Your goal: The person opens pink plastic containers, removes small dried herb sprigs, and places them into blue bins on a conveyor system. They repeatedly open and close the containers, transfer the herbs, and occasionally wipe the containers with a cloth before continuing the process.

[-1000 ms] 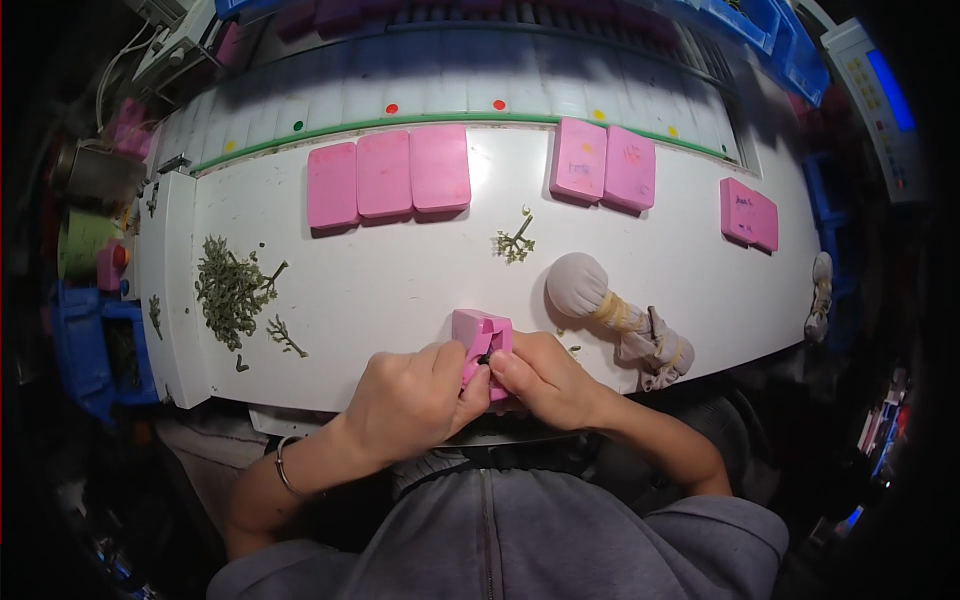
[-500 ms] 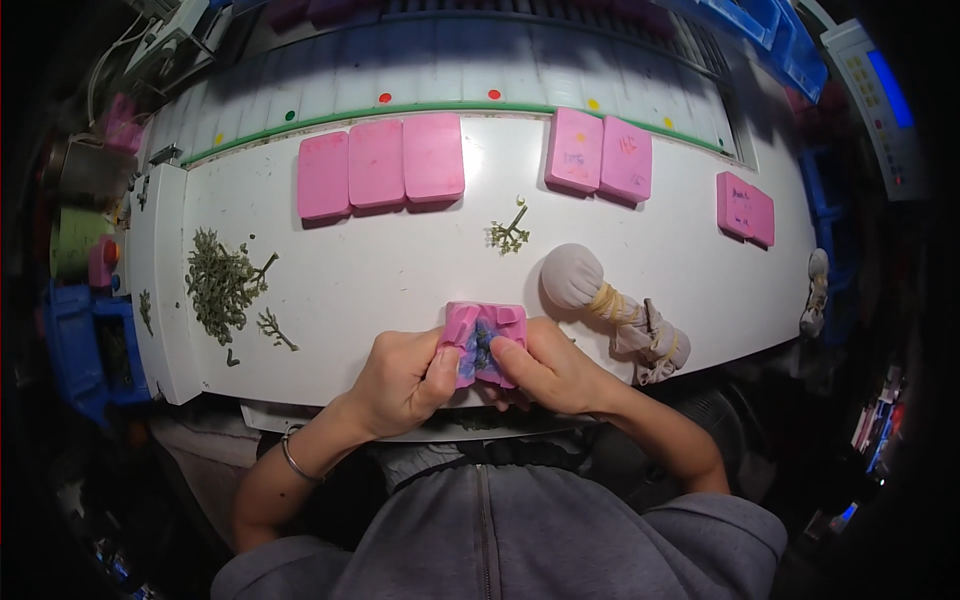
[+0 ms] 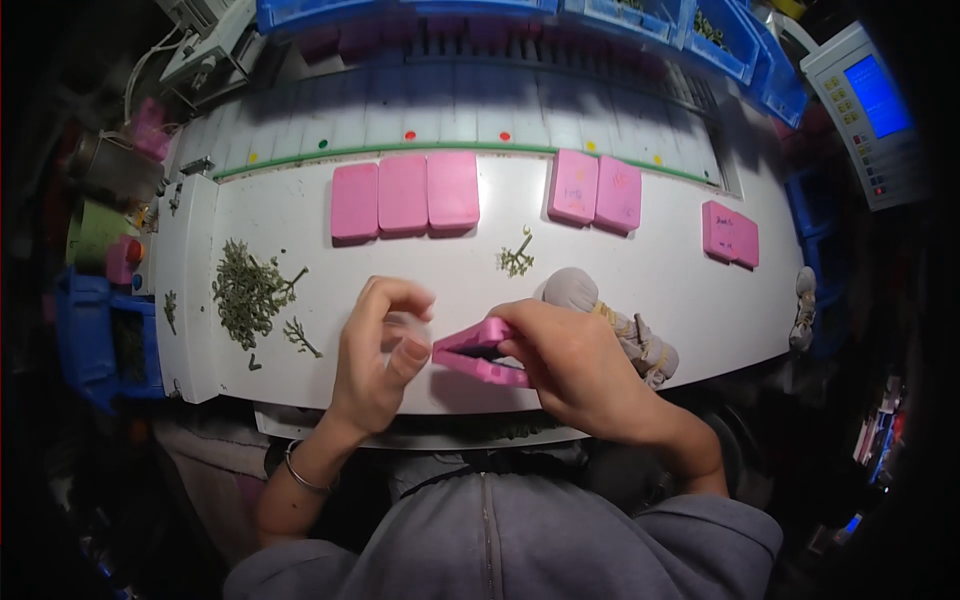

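Note:
My right hand [image 3: 588, 372] grips a pink rubber mould [image 3: 490, 372], its fingers and thumb around the right end. The mould's two halves gape in a narrow V, with a dark gap between them; what lies inside cannot be made out. Just left of it, my left hand [image 3: 366, 358] is raised with curled fingers apart and nothing visible in it; some fingertips are blurred. Partly behind my right hand lies a whitish cloth-wrapped pouch [image 3: 572, 288] bound with yellowish bands. A small green branched piece [image 3: 517, 256] rests on the white table beyond the mould.
At left is a heap of green branched pieces [image 3: 248, 295], with a loose sprig [image 3: 300, 338] beside it. Pink blocks [image 3: 403, 195] stand along the table's far side, more [image 3: 595, 190] to the right. Blue bins [image 3: 720, 40] hang beyond; a control panel [image 3: 860, 105] is at far right.
My left hand has let go of the mould and moved up and left. The mould, spread open and showing blue and green inside before, is now turned sideways and nearly folded in my right hand.

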Action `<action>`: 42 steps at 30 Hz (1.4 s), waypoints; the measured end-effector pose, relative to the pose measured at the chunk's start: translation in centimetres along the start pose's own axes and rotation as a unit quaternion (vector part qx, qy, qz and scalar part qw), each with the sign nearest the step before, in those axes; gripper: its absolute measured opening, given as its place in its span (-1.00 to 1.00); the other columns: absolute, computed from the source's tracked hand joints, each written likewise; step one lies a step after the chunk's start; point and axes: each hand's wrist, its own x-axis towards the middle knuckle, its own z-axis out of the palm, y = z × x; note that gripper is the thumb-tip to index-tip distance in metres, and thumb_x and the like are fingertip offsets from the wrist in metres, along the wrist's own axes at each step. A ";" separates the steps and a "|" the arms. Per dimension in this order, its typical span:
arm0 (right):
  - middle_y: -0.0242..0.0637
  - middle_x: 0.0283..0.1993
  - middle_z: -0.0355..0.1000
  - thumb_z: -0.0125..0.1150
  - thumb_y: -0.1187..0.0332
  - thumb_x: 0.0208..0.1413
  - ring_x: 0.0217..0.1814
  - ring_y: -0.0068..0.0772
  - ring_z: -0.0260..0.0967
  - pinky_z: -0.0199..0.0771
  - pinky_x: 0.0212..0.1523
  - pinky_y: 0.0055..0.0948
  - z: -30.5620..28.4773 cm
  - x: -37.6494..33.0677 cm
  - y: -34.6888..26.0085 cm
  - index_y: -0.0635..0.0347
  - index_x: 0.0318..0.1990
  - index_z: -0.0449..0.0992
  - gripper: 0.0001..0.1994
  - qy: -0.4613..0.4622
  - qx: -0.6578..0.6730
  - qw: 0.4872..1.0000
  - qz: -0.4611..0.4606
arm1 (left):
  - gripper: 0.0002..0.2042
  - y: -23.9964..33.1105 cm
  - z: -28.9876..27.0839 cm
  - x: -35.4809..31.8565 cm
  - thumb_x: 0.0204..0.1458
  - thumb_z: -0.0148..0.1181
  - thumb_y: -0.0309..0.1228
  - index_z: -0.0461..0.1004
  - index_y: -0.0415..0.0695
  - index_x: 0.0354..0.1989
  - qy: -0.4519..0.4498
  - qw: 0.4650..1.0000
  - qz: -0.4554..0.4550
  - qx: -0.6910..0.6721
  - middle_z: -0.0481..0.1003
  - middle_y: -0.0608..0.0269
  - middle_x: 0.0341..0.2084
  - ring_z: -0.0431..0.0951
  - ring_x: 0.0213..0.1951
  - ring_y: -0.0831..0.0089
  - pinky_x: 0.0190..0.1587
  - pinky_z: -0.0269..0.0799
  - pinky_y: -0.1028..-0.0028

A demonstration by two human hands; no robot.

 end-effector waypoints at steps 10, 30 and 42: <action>-0.19 -0.28 0.36 0.18 0.41 -0.28 -0.30 -0.30 0.34 0.41 -0.31 -0.41 2.8 -0.8 -1.9 0.32 -0.23 0.47 -0.65 0.115 -0.167 0.926 -0.318 | -0.27 3.7 1.9 2.0 0.14 -0.50 0.18 0.30 -0.34 -0.09 -0.022 0.849 -0.273 -0.452 0.45 0.09 -0.42 0.47 -0.40 0.38 -0.31 0.44 0.48; -0.27 -0.51 0.42 0.11 0.58 0.05 -0.50 -0.60 0.40 0.42 -0.48 -0.61 -1.9 1.8 -3.7 0.37 -0.39 0.36 -0.94 0.007 0.307 0.949 0.065 | -0.36 7.6 2.0 0.0 0.20 -0.55 -0.08 0.43 -0.40 -0.40 -0.043 0.981 -0.142 -0.128 0.47 0.01 -0.60 0.49 -0.59 0.36 -0.51 0.44 0.46; -0.33 -0.40 0.41 0.12 0.48 0.09 -0.44 -0.66 0.33 0.35 -0.41 -0.64 -2.4 1.7 -1.8 0.35 -0.35 0.39 -0.91 -0.027 0.456 0.883 0.109 | -0.41 5.3 2.3 0.4 0.21 -0.53 -0.11 0.41 -0.39 -0.28 -0.085 0.901 -0.234 -0.355 0.46 0.05 -0.58 0.44 -0.62 0.44 -0.54 0.46 0.45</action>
